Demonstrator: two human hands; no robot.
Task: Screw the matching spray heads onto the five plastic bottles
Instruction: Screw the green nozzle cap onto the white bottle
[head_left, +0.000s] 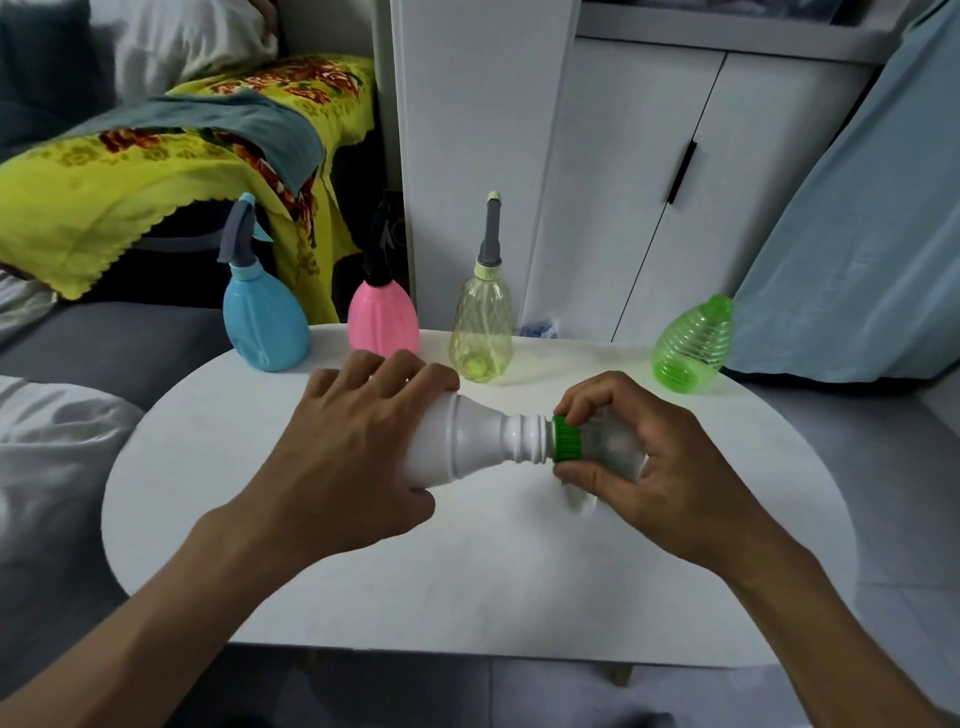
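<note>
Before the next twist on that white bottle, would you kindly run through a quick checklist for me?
1. Left hand grips white bottle body: ok.
2. Right hand pinches green collar of the spray head: ok.
3. Collar meets bottle neck: ok; seated straight: cannot tell.
4. Blue bottle, pink bottle, yellow bottle already carry heads: ok.
5. Green bottle has a head: not ok, neck bare.
6. Its head in view: not ok.

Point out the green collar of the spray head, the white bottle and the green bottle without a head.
green collar (567, 439), head view, on its ribbed side.
white bottle (470, 441), head view, on its shoulder between the two hands.
green bottle (693, 343), head view, on its ribbed body.
</note>
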